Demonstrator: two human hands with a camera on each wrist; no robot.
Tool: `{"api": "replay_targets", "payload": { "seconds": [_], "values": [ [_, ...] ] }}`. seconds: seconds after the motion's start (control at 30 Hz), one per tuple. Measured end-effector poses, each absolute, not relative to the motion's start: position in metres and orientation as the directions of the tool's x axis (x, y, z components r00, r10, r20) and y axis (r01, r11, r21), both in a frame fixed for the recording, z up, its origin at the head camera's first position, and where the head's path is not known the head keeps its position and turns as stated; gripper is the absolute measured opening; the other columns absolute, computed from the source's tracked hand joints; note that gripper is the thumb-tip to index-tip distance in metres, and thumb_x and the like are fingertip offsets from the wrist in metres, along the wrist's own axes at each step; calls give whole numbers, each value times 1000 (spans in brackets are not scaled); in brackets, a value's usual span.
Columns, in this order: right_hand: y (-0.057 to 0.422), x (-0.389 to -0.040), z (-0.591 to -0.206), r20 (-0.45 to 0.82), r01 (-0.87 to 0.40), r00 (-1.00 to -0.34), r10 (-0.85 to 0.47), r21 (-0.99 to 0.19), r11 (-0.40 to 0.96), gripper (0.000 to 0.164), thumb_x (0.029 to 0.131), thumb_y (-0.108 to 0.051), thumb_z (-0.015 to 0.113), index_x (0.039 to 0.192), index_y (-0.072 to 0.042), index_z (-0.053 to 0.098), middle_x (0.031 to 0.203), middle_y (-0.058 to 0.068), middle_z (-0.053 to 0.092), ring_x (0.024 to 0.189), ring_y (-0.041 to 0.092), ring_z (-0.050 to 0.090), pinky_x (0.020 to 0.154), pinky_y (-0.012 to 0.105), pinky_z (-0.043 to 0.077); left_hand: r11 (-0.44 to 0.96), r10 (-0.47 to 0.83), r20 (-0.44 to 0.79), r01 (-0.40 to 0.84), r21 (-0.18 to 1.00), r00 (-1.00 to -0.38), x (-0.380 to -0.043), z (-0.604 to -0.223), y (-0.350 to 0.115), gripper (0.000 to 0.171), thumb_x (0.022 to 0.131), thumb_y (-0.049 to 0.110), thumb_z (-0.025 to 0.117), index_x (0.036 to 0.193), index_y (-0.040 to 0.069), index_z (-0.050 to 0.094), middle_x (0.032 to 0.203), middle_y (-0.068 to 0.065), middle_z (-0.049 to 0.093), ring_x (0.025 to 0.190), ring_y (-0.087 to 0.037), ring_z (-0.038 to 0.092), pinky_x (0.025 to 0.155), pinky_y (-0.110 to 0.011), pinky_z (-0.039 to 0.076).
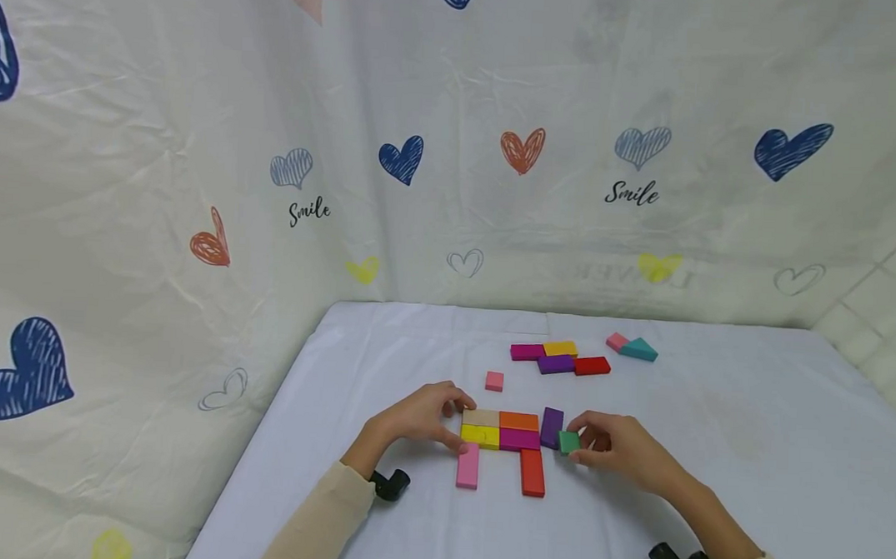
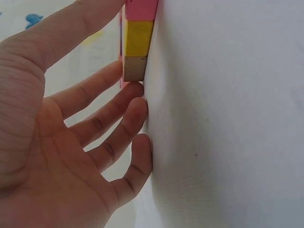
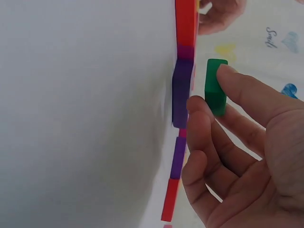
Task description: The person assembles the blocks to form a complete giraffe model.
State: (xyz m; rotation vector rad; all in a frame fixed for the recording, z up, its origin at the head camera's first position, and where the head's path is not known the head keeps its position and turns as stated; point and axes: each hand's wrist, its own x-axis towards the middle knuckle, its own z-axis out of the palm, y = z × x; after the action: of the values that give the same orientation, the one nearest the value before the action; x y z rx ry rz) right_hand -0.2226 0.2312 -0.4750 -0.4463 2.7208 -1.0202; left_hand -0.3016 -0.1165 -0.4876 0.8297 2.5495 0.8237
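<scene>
My right hand (image 1: pixel 615 443) pinches a small green block (image 3: pixel 216 88) between thumb and fingers. In the head view that block overlaps the lower right edge of an upright purple block (image 1: pixel 552 427). My left hand (image 1: pixel 423 413) rests at the left side of a group of flat blocks, its fingers relaxed. Its thumb touches the pink block (image 1: pixel 467 466), and its index fingertip is right at the beige block (image 1: pixel 480 418). Beside the beige block lies an orange block (image 1: pixel 519 421); below them are yellow blocks (image 1: pixel 480 436) and a magenta block (image 1: pixel 519 439). A red-orange block (image 1: pixel 533 472) extends down from the magenta one.
Behind the group lies a small pink block (image 1: pixel 494 382). Farther back are another magenta block (image 1: pixel 527 352), a yellow-orange block (image 1: pixel 561 348), a second purple block (image 1: pixel 556 364) and a red block (image 1: pixel 593 366). A teal triangle (image 1: pixel 639 349) touches another pink piece (image 1: pixel 616 342) on the white cloth (image 1: pixel 719 425).
</scene>
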Motion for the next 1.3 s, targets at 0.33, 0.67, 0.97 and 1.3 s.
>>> {"api": "replay_targets", "payload": {
  "seconds": [0.33,0.67,0.97,1.3],
  "values": [
    [218,-193,-479,-150,-227,-870,-470,-723,652,33,85,-30,84,108,-15,66,79,-5,63,70,7,56,62,20,50,662,619,-129,427,616,-775,-301,-488,-116,60,75,38,92,128,24,67,114,12,61,103,-7,55,91,-24,51],
    [208,-181,-479,-190,-209,-828,-527,-767,606,28,86,-28,83,106,-15,67,77,-4,63,69,9,58,62,20,50,663,621,-134,427,615,-773,-303,-489,-118,60,76,40,91,130,25,66,114,12,61,104,-7,55,89,-23,52],
    [202,-178,-482,-233,-186,-826,-513,-747,639,30,83,-31,85,102,-18,67,74,-5,62,67,8,57,60,20,49,665,620,-135,426,613,-773,-303,-490,-118,61,76,41,91,130,26,66,114,12,61,104,-7,55,88,-23,52],
    [198,-177,-480,-240,-191,-828,-507,-729,658,32,81,-29,87,100,-16,66,74,-3,60,67,8,55,60,19,45,665,624,-131,435,607,-770,-303,-489,-117,62,75,41,91,130,25,66,114,13,61,104,-6,55,89,-23,52]
  ]
}}
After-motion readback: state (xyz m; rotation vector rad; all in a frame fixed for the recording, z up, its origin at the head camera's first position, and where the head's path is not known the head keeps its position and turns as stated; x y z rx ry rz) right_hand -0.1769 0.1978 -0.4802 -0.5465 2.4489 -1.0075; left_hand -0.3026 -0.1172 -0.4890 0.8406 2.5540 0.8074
